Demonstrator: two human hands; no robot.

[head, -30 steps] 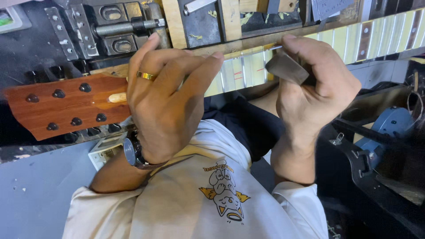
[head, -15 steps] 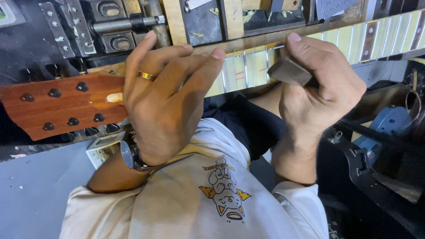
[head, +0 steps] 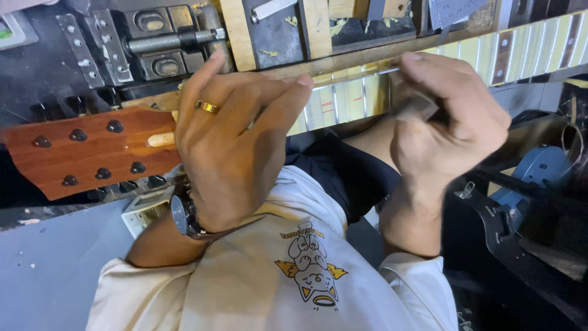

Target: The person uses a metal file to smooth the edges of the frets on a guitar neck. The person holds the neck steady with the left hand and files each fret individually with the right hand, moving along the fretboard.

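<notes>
Guitar neck [head: 343, 101] laid across the lap and against the workbench edge [head: 343, 61], reddish headstock [head: 79, 150] toward the left, pale fretboard [head: 539, 43] running up to the right corner of view.

Left hand [head: 239, 147], gold ring [head: 207, 106] on one finger and wristwatch [head: 184, 216] at the wrist, draped over the neck just beside the headstock, fingers [head: 269, 101] curled down over the fretboard's first frets; pressing rather than clamping, by the look of it.

Right hand [head: 444, 122] closed around a small grey block [head: 413, 101], thumb on top, fingertips wrapped underneath. Block sitting on the fretboard, touching or nearly touching the fret tops; exact contact blurred, hard to tell. Block well apart from the left fingers, with a few marked frets bare between the two hands.

Likely risks from here: block tipping on its edge and gouging the fretboard wood instead of riding flat on the frets, caused by the pinch grip held high on the block. Neck rocking on the lap if the left hand's press slackens, since nothing else visibly pins it. Block running too far left and striking the left fingertips. Bench vise [head: 171, 43] and wooden blocks [head: 315, 24] behind the neck close enough to catch knuckles on a long stroke.
</notes>
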